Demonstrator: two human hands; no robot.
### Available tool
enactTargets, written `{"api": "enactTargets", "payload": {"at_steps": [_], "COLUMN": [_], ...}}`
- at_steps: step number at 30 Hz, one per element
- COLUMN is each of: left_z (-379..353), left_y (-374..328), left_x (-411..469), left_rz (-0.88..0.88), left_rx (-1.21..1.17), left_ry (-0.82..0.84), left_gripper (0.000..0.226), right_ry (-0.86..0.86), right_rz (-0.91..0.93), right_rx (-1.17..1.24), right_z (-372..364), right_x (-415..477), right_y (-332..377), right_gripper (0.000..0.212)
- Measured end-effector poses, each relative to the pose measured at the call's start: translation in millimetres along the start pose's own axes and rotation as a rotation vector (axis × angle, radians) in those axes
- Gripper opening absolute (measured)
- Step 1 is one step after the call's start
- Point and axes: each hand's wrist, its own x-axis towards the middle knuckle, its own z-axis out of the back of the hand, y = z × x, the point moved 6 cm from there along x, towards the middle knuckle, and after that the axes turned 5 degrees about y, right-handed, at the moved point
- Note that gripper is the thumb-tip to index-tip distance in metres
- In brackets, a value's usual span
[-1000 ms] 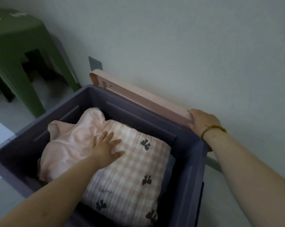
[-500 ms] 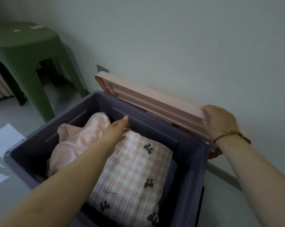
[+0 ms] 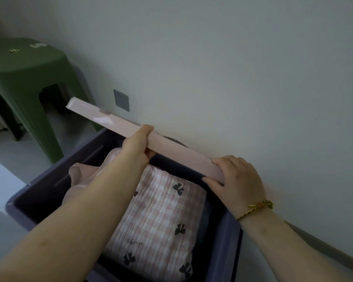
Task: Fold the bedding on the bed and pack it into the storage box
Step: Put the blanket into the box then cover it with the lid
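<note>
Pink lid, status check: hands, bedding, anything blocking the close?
Left hand and right hand both grip the pink lid, edge-on over the purple storage box far rim. Plaid bedding packed inside. Nothing seen blocking.

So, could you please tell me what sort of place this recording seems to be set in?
Probably a room in a home, perhaps a bedroom: a purple storage box holding folded bedding sits on a glossy floor by a plain wall, beside a green plastic stool.
</note>
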Motion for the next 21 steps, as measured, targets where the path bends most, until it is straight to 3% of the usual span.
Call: {"api": "enactTargets", "payload": {"at_steps": [3,5,6,9,11,13,15,17,21], "left_z": [25.2,44.5,56.1,101.2,126.3,150.4,168.7,181.5,194.7], "left_y": [8.1,14.0,17.2,30.2,38.9,46.3,51.4,57.0,61.9], "left_x": [-14.1,-28.2,-34.0,-53.0,-62.6,-68.2,-71.4,-71.1,-82.5], "left_rz": [0.020,0.024,0.022,0.006,-0.033,-0.078,-0.103,-0.118,-0.101], "left_rx": [-0.012,-0.035,-0.045,-0.070,-0.036,0.060,0.240,0.393,0.732], "left_ry": [-0.014,-0.004,-0.003,-0.060,-0.110,-0.213,-0.330,-0.398,-0.552], "left_gripper": [0.012,0.006,0.010,0.014,0.014,0.014,0.009,0.032,0.062], "right_ry": [0.219,0.252,0.259,0.473,0.547,0.511,0.364,0.227,0.169], "right_rz": [-0.163,-0.302,-0.356,-0.475,-0.614,-0.781,-0.955,-1.095,-1.106], "right_rx": [0.387,0.569,0.541,0.200,0.159,0.226,0.432,0.720,0.916], "right_z": [3.0,-3.8,-11.8,-59.3,-83.4,-95.3,-104.3,-119.7,-135.5], "right_x": [-7.3,-14.2,-18.3,-40.2,-58.7,-73.6,-86.4,-98.9,-109.0], "right_y": [-1.9,-19.7,-30.5,-40.2,-44.4,-53.6,-71.0,-80.9,-73.9], "right_gripper": [0.048,0.029,0.023,0.055,0.069,0.075,0.070,0.056,0.076]}}
